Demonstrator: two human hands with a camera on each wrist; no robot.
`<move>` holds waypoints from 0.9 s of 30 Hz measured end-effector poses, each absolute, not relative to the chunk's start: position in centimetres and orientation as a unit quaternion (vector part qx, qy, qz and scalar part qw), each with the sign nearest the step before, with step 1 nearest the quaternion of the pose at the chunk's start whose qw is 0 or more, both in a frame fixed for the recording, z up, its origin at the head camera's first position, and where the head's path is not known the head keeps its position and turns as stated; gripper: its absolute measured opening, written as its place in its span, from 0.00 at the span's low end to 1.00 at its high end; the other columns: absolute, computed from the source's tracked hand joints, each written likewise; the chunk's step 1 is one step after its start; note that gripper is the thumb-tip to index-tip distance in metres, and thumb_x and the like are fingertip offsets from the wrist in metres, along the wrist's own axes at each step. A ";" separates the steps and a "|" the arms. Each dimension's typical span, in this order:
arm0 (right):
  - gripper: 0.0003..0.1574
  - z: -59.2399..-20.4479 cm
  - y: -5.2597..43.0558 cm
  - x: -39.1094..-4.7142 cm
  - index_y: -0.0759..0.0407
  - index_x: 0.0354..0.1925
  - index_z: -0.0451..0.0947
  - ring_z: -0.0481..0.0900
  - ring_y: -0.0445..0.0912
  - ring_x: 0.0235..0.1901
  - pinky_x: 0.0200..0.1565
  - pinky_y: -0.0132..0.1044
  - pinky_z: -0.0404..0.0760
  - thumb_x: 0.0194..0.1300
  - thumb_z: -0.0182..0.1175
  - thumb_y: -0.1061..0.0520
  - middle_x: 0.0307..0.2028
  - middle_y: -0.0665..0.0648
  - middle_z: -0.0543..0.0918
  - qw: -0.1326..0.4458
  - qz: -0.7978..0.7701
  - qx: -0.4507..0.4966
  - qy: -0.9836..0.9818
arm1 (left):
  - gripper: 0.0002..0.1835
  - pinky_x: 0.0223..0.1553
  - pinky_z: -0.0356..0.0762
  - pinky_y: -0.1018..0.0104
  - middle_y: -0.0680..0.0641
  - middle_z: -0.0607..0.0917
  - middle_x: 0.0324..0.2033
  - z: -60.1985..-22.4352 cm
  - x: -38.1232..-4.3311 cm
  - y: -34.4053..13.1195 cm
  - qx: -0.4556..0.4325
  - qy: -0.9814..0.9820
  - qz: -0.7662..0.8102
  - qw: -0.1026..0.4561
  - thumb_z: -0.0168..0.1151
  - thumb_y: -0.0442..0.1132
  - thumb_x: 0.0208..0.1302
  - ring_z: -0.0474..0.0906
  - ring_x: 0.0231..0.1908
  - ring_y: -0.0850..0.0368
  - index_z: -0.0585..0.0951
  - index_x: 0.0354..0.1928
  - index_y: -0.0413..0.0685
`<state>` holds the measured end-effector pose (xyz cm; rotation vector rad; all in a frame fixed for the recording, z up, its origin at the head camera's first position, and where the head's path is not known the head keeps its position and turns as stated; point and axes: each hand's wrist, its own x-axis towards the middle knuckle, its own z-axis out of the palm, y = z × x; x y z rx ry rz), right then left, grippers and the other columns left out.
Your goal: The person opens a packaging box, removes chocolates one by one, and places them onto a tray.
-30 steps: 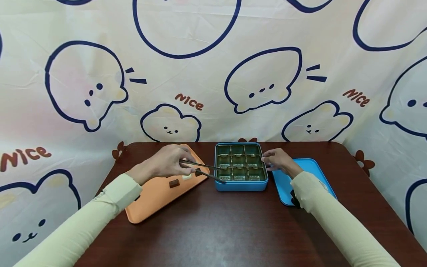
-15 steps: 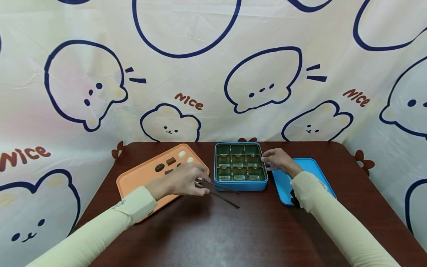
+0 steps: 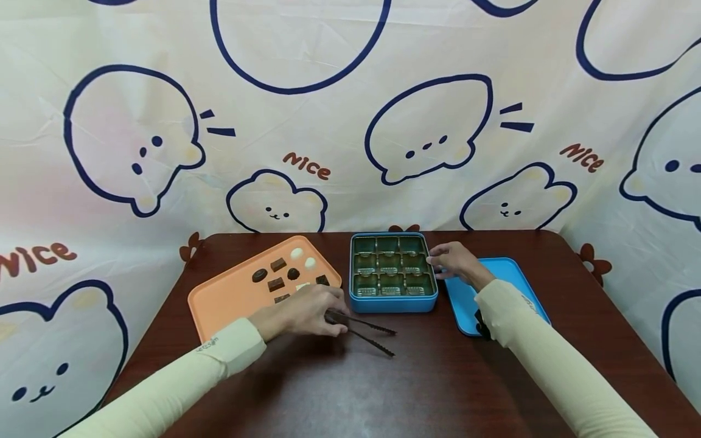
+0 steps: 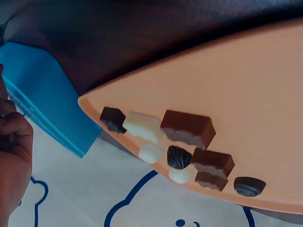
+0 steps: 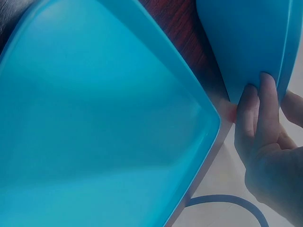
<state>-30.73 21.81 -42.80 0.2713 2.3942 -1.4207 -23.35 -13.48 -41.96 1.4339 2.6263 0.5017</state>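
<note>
My left hand (image 3: 312,309) grips dark tongs (image 3: 368,342) just off the near right corner of the orange tray (image 3: 219,304). The tongs' two arms spread apart over the table with nothing between them. On the tray lie several chocolates, among them a brown block (image 4: 188,127), a white block (image 4: 143,125) and a ridged dark shell (image 4: 179,157). At the tray's right stands a blue box (image 3: 394,305) with a shiny gold-green insert (image 3: 389,263) of square compartments. My right hand (image 3: 456,263) holds the box by its right side, fingertips flat on the wall (image 5: 258,42).
A shallow blue lid (image 3: 506,286) lies to the right of the box, partly under my right forearm. The dark brown table (image 3: 383,395) reaches toward me. Behind it hangs a white curtain (image 3: 350,121) printed with cartoon bears.
My left hand has come off the tray, moving right and toward me. The tongs swung from over the box's left part to the table in front of it. The right hand stays put.
</note>
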 end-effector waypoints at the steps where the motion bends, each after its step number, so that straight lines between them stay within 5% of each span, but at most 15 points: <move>1: 0.28 -42.8 21.8 -30.7 0.67 0.67 0.68 0.76 0.62 0.58 0.47 0.45 0.84 0.74 0.56 0.57 0.60 0.70 0.74 0.172 -0.501 0.096 0.843 | 0.13 0.37 0.77 0.69 0.55 0.84 0.41 -42.1 -23.3 -13.5 0.471 0.864 0.166 0.058 0.69 0.48 0.61 0.80 0.37 0.62 0.89 0.44 0.51; 14: 0.29 -42.7 21.7 -30.4 0.68 0.69 0.65 0.72 0.64 0.63 0.48 0.46 0.83 0.75 0.54 0.58 0.64 0.71 0.70 0.177 -0.513 0.079 0.836 | 0.15 0.29 0.73 0.73 0.52 0.84 0.36 -43.4 -23.2 -14.5 0.484 0.863 0.135 0.049 0.69 0.49 0.62 0.79 0.31 0.60 0.89 0.46 0.49; 27: 0.29 -42.6 21.7 -30.5 0.68 0.68 0.65 0.71 0.65 0.64 0.49 0.46 0.83 0.75 0.54 0.57 0.64 0.71 0.70 0.179 -0.511 0.079 0.837 | 0.15 0.37 0.78 0.70 0.55 0.84 0.38 -45.1 -23.2 -15.1 0.506 0.859 0.062 0.054 0.68 0.52 0.64 0.80 0.36 0.66 0.88 0.46 0.53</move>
